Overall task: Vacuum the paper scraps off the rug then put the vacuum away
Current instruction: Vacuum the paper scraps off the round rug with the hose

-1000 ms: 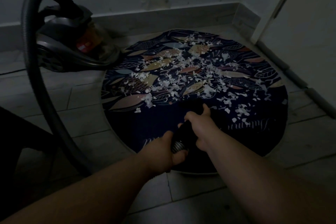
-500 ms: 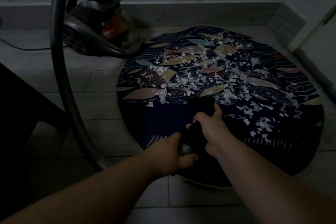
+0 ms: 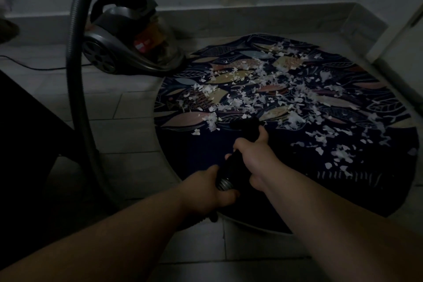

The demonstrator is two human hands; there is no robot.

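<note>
Most of the paper scraps (image 3: pixel 263 96) lie on the round leaf-patterned rug (image 3: pixel 286 192), spread in a thick white band across its middle and far half and thinning toward its right edge. The strip along the near edge shows bare dark pile with only a line of pale lettering. The black nozzle (image 3: pixel 246 124) sits on the rug at the near fringe of the scatter, just beside a small clump of scraps on its left side. The right grip (image 3: pixel 254 155) is wrapped round the dark tube just behind that nozzle, thumb pointing forward along it. The left grip (image 3: pixel 206 192) is clenched round the ribbed hose end (image 3: pixel 223 183) a little farther back, over the rug's near edge. From there the grey corrugated hose (image 3: pixel 75 75) runs down to the tiled floor (image 3: pixel 128 139), rises in a tall arch and joins the canister vacuum (image 3: pixel 128 48), which stands off the rug's far left edge, close to the skirting (image 3: pixel 251 16). A thin power cord (image 3: pixel 34 67) trails left from it along the floor. By the look of it the vacuuming has barely begun: nearly the whole scatter is left to be picked up, and putting the vacuum away comes after that.
</note>
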